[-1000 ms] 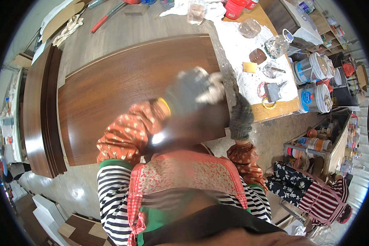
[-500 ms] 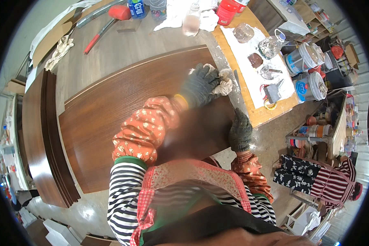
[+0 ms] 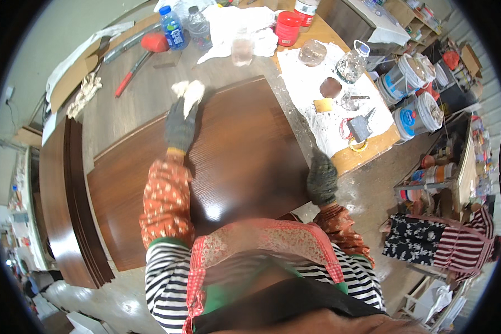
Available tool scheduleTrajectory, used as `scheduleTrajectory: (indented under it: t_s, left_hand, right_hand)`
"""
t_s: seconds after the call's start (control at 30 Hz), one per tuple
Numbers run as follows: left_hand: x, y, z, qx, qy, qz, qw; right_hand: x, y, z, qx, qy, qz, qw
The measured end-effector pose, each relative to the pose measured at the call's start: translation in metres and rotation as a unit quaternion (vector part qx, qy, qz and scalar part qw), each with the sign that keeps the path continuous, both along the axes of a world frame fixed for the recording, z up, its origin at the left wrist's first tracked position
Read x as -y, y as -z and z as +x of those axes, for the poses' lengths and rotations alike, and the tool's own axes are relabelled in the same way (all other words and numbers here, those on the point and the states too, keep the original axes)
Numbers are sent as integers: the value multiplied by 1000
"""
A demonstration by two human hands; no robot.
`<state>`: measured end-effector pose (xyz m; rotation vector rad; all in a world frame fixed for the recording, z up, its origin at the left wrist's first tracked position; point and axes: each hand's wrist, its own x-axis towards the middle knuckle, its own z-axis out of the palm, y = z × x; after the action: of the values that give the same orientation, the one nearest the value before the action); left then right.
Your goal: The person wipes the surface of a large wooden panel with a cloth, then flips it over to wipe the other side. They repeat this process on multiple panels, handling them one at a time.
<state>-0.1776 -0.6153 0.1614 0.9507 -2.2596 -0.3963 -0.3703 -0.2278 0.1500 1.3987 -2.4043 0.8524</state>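
A dark brown wooden panel (image 3: 239,133) with a glossy grain lies in front of me on the worktable. My left hand (image 3: 180,129), in a grey work glove, is over the panel's far edge, left of its middle. Its fingers close on a crumpled white cloth (image 3: 192,96), which reaches past that edge. My right hand (image 3: 322,179), also gloved, is at the panel's right edge near the table corner. The fingers there look bent against the edge, though their tips are hard to make out. A dark blurred shadow covers the panel's near right part.
Several brown panels (image 3: 61,206) stand stacked at the left. A red-headed mallet (image 3: 155,42), plastic bottles (image 3: 172,28) and a red jar (image 3: 288,29) line the far side. On the right, white paper (image 3: 300,78) holds containers and a brush (image 3: 359,128). Another person (image 3: 437,242) is beyond.
My left hand has swept the cloth leftward from the panel's right end to its far edge. My right hand stays at the right edge. The view has shifted slightly.
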Motion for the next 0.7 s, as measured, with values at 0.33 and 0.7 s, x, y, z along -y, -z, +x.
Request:
scheduleTrajectory:
  t_s: [0.33,0.7]
  left_hand:
    - [-131,-5,75,75,117,-183,973]
    - [-139,-22,65,38,4,-158,987]
  right_hand:
    - [28,-28,-96,-133,-6,-42,990]
    - [85,-26,-199,-110,-62,221,967]
